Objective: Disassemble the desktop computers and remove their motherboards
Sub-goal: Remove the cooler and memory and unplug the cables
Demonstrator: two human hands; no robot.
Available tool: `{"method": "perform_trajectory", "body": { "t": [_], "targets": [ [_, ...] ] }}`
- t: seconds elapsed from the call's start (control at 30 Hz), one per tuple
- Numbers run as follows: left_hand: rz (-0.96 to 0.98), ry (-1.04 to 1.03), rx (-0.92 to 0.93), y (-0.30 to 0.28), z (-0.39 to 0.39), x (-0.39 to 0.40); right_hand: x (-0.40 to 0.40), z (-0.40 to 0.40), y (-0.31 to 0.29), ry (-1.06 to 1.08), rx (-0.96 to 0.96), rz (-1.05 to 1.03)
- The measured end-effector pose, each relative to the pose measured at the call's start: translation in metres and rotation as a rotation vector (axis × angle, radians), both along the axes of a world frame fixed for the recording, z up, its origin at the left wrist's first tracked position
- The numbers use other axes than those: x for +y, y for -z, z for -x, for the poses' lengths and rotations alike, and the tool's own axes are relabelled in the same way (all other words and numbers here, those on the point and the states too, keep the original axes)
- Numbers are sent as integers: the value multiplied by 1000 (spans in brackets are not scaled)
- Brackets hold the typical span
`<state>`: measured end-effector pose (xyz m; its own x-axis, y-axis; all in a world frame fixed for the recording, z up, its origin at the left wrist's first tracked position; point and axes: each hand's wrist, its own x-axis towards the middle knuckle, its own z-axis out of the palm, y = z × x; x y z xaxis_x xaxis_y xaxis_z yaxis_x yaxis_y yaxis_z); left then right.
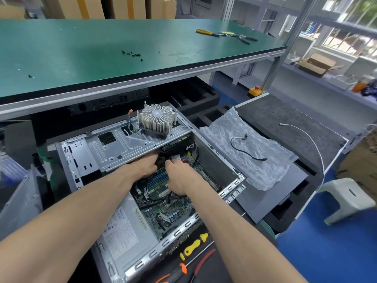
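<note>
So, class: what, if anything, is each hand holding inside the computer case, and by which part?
Both hands, left hand and right hand, reach in over the motherboard with curled fingers; what they grip is hidden, so it cannot be told.

Likely electronics workshop, green workbench (102,50), pliers (208,32)

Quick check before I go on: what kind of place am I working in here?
Probably an electronics teardown workshop: a green-matted workbench with loose screws, an opened desktop case with its heatsink off, and cardboard boxes stacked behind.
</note>
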<state>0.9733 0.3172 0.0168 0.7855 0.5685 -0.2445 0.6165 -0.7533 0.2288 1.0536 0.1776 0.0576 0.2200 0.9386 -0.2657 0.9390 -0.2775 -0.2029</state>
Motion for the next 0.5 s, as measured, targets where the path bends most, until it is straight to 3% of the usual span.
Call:
{"method": "perform_trajectory", "body": {
  "t": [0.37,0.5],
  "targets": [
    [41,-2,25,1,0,-2,1,0,1,-5,7,2],
    [-46,-36,-22,-1,1,0,1,-1,1,-3,16,-8]
  ]
}}
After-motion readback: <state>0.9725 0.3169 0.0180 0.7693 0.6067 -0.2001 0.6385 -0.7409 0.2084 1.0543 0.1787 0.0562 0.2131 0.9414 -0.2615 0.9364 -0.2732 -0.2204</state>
